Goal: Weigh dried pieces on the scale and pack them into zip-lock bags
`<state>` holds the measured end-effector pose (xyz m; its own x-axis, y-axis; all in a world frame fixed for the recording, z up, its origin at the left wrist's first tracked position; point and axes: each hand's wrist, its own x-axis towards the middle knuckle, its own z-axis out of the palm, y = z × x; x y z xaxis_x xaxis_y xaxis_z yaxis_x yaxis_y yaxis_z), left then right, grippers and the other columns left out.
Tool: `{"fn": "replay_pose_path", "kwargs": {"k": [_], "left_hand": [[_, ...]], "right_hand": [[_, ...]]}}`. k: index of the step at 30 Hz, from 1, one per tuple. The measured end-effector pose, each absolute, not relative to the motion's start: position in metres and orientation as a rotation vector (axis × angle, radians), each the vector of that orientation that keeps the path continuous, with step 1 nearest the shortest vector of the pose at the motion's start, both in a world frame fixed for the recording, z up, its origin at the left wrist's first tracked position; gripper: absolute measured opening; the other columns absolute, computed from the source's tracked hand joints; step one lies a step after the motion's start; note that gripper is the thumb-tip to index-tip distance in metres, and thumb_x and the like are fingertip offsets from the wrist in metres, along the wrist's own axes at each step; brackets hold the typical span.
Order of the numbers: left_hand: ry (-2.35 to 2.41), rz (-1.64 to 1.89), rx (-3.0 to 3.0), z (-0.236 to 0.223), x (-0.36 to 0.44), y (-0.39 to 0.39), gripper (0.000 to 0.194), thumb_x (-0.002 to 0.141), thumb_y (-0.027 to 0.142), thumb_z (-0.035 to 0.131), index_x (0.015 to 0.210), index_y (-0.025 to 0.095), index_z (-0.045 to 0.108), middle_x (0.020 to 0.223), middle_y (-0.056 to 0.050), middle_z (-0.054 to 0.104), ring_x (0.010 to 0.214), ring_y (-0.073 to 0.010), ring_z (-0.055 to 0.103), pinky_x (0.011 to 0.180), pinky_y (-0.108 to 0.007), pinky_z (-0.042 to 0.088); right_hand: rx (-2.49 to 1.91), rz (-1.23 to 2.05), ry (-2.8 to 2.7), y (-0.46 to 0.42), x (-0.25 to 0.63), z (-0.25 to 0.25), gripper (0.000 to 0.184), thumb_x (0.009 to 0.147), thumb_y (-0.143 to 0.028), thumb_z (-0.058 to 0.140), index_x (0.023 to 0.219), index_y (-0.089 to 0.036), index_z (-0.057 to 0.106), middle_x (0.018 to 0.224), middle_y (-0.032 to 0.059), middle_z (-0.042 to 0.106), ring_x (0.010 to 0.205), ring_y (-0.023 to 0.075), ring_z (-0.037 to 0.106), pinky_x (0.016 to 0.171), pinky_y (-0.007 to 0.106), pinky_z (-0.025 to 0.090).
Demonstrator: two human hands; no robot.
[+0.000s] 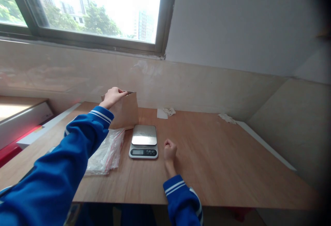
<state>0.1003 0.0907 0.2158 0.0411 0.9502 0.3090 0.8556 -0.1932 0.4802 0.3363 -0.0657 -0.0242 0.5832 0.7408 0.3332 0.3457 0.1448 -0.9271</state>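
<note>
My left hand reaches over the top edge of an upright brown paper bag. Its fingertips dip at the bag's opening, and what they touch inside is hidden. To the right of the scale, my right hand is curled into a fist on the tabletop, with nothing visible in it. Between the hands stands a digital kitchen scale with a bare steel plate and a grey display facing me. A stack of clear zip bags with red seal lines lies under my left forearm, left of the scale.
The wooden table runs back to a tiled wall below a window. At the back lie a white paper piece and a crumpled tissue. Another crumpled tissue is at the far right.
</note>
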Motion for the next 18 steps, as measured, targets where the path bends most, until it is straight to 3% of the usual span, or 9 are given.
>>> {"fn": "replay_pose_path", "kwargs": {"k": [7,15,18], "left_hand": [[1.901,0.712,2.264,0.223,0.103,0.086,0.039,0.074,0.05,0.057,0.09,0.02,0.076,0.084,-0.007,0.074,0.085,-0.0249,0.066,0.07,-0.025,0.046],[1.664,0.55,2.201,0.228,0.103,0.08,0.044,0.064,0.043,0.066,0.104,0.027,0.073,0.095,0.001,0.075,0.092,-0.024,0.066,0.079,-0.024,0.048],[1.555,0.56,2.067,0.226,0.099,0.08,0.047,0.055,0.038,0.072,0.1,0.024,0.075,0.092,0.001,0.075,0.088,-0.0244,0.066,0.078,-0.025,0.05]], "right_hand": [[-1.472,0.354,-0.983,-0.065,0.337,-0.024,0.01,0.059,-0.018,0.032,0.05,-0.022,0.032,0.048,-0.0041,0.033,0.05,0.0125,0.035,0.05,0.025,0.024],[-1.472,0.36,-0.996,-0.068,0.337,-0.023,0.011,0.06,-0.018,0.033,0.05,-0.022,0.034,0.048,-0.0039,0.036,0.05,0.0126,0.035,0.051,0.025,0.024],[-1.472,0.364,-0.991,-0.068,0.336,-0.023,0.011,0.059,-0.018,0.032,0.049,-0.022,0.034,0.048,-0.0038,0.036,0.05,0.0126,0.035,0.051,0.025,0.024]]}}
